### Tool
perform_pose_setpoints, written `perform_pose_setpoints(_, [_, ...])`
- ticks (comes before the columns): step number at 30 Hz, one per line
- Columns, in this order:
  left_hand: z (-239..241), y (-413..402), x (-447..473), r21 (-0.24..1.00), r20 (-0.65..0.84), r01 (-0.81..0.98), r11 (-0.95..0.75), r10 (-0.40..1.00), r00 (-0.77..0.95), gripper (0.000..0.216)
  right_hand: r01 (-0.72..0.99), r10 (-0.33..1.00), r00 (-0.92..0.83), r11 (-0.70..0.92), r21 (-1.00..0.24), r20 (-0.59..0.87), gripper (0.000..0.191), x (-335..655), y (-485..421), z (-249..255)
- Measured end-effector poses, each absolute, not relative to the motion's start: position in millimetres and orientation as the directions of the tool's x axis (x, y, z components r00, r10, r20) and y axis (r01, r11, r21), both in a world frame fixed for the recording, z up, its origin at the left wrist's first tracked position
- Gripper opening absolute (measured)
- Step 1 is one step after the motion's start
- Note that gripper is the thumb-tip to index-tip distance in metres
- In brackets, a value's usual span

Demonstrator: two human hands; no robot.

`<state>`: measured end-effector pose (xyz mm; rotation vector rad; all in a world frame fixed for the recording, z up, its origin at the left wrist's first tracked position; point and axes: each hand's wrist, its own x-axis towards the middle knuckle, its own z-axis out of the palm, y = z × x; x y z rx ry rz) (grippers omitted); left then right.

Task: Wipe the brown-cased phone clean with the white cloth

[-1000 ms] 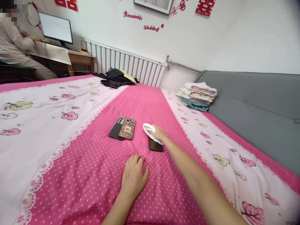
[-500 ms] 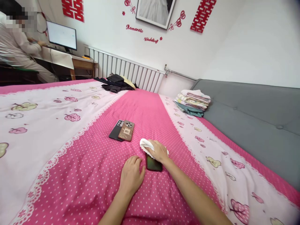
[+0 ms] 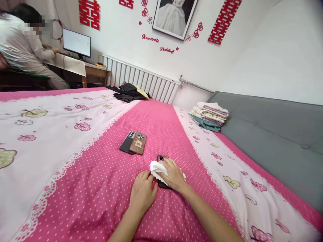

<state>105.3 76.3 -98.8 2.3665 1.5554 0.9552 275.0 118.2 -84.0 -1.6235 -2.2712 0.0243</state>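
**Wiping the phone, closer in on the pink bedspread**

Pink dotted bedspread [image 3: 106, 188] is filling the view beneath us, and we are taking the pair of phones [image 3: 133, 143] lying side by side on it as our landmark. Our right hand [image 3: 173, 174] is now working nearer to us than that pair, and a little to its right, where a second ago it was reaching farther out, almost level with them. It is pressing a white cloth [image 3: 155, 167] flat onto a dark phone [image 3: 161, 158], fingers curled over the cloth and grasping it; only the phone's far end with the camera is showing beyond the cloth, whereas earlier its near end was showing beneath the hand.

Our left hand [image 3: 142, 193] is lying open, palm down, on the bedspread, nearer to us than the pair, holding nothing. Its fingertips are now just beside the cloth, where before they were well apart from it.

Well beyond the pair, dark clothes [image 3: 128, 92] are heaped by the radiator [image 3: 141, 79], and folded towels [image 3: 209, 114] are stacked far to the right. Far to the left, a person [image 3: 22, 50] is sitting at a desk.
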Motion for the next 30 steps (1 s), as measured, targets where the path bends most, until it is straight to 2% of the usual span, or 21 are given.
perform_pose_setpoints(7, [-103.7, 77.7, 105.8, 0.425, 0.422, 0.788, -0.446, 0.868, 0.263, 0.029, 0.937, 0.923, -0.241, 0.302, -0.178, 0.299, 0.045, 267.8, 147.3, -84.6])
perform_pose_setpoints(19, [-105.1, 77.6, 106.6, 0.424, 0.389, 0.800, -0.425, 0.883, 0.263, 0.031, 0.970, 0.946, -0.177, 0.215, -0.115, 0.271, 0.045, 266.4, 192.0, -88.9])
perform_pose_setpoints(30, [-101.9, 77.4, 106.5, 0.439, 0.394, 0.786, -0.435, 0.880, 0.267, 0.029, 0.983, 0.948, -0.151, 0.175, -0.060, 0.280, 0.046, 263.0, 190.8, -86.2])
